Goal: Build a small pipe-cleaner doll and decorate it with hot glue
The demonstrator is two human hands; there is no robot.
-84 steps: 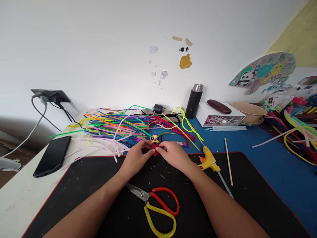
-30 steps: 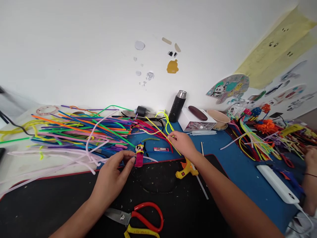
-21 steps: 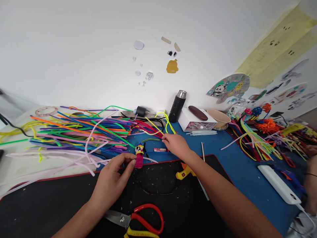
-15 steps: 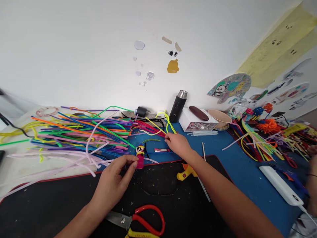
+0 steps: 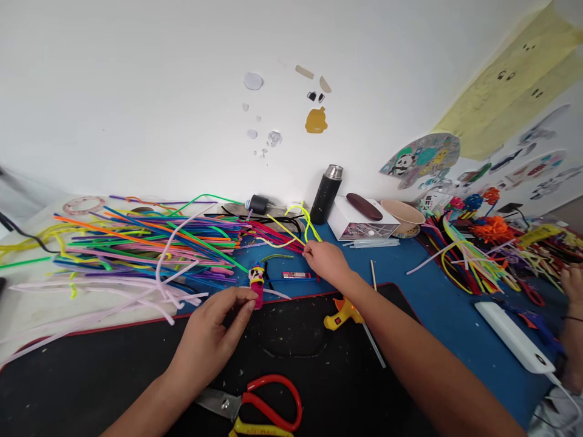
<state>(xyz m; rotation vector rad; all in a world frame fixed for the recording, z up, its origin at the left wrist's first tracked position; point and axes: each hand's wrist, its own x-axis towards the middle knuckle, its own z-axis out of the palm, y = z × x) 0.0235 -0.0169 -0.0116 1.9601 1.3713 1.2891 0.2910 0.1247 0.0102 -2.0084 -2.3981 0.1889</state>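
My left hand (image 5: 214, 331) pinches the side of a small panda figure (image 5: 257, 276) between thumb and fingertips. The figure has a magenta body, a yellow band and a blue top, and stands roughly upright. Farther off, my right hand (image 5: 328, 262) is closed at the near end of a bundle of red pipe cleaners (image 5: 273, 233), its fingertips partly hidden. Just left of that hand lies a small labelled packet (image 5: 296, 275). Below the right forearm rests a yellow glue gun (image 5: 341, 314). Scissors (image 5: 273, 406) with red and yellow handles lie near my left wrist.
Many coloured pipe cleaners (image 5: 150, 243) are heaped at the left. A black bottle (image 5: 327, 195), a white box (image 5: 362, 221) and a bowl (image 5: 403, 215) stand along the wall. A white power-strip-like device (image 5: 514, 337) and another person's hand (image 5: 572, 285) are at the right.
My two hands have barely moved. At the right edge, the other person's hand has come farther into view. The whole view has shifted slightly.
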